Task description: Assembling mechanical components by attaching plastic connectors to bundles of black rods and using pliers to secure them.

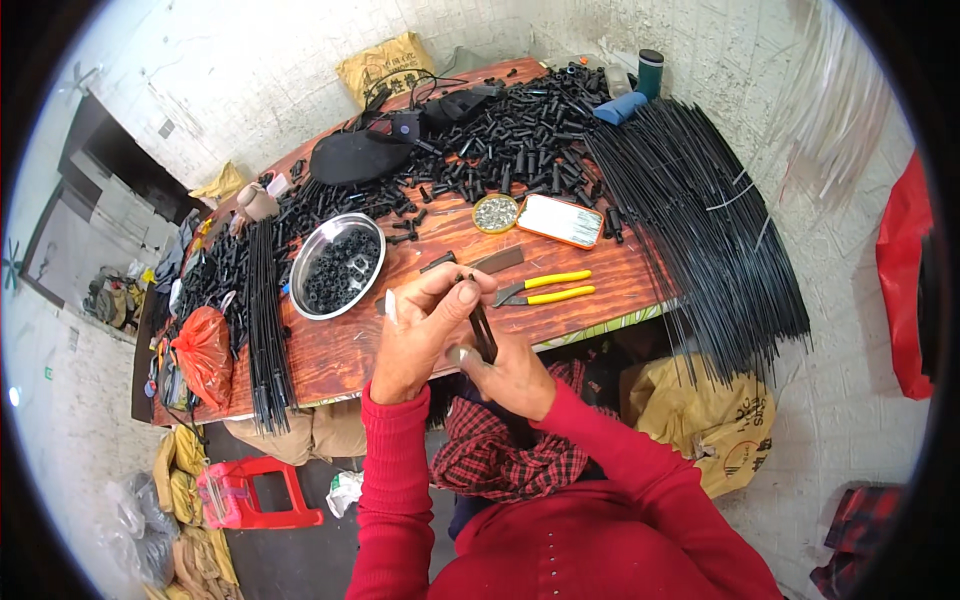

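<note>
My left hand (418,325) is closed, thumb and fingers pinching the upper end of a slim dark rod-like piece (484,335). My right hand (515,378) wraps round the lower part of that piece, just below and to the right of the left. Both hands are above the table's near edge. A bit of white tape or cloth (391,308) is on a left finger. Right beside the hands lie pliers (555,287) with yellow handles and a flat dark bar (498,260). Another short black bolt-shaped part (438,262) rests just beyond the fingers.
On the reddish wooden table (440,235) are a steel bowl (297,262) of black rings, a round tin (495,213), and a tray (562,220) of thin pale pieces. A heap of black parts (510,140) lies behind. Long black rods (700,230) overhang at right; another bundle (266,320) lies left.
</note>
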A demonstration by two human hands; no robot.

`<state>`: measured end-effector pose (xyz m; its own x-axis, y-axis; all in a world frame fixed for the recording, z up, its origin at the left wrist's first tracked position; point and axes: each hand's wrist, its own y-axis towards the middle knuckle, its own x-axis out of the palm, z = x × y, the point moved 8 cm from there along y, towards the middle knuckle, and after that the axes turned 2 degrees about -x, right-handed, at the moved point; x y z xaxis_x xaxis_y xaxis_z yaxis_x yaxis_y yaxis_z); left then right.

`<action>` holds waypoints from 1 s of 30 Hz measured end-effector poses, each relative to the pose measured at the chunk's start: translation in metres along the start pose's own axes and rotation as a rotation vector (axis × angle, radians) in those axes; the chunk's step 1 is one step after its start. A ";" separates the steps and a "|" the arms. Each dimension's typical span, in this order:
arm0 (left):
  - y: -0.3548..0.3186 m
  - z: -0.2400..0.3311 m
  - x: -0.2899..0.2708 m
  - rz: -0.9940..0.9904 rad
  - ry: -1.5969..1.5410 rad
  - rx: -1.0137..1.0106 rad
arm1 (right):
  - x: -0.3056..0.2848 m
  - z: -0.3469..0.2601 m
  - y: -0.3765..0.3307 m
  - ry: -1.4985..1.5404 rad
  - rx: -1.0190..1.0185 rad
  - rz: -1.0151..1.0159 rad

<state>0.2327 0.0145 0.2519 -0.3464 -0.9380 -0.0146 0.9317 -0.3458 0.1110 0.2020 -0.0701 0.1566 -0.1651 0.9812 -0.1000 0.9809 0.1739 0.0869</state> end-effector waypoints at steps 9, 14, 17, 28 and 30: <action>-0.012 0.001 -0.007 0.015 -0.030 -0.004 | -0.054 -0.071 -0.001 0.195 -0.368 0.046; -0.017 0.003 -0.007 0.049 -0.076 0.014 | -0.050 -0.071 0.002 0.311 -0.226 -0.056; -0.021 0.007 -0.006 0.059 -0.051 0.040 | -0.049 -0.074 0.003 0.395 -0.169 -0.087; -0.018 0.005 -0.003 0.043 -0.118 0.078 | -0.051 -0.074 0.013 0.474 -0.151 -0.175; -0.018 0.011 0.001 0.029 -0.083 0.085 | -0.047 -0.072 0.014 0.574 -0.086 -0.250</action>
<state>0.2140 0.0202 0.2611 -0.3304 -0.9411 0.0721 0.9301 -0.3117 0.1941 0.2164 -0.1080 0.2345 -0.4403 0.7948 0.4176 0.8978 0.3862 0.2117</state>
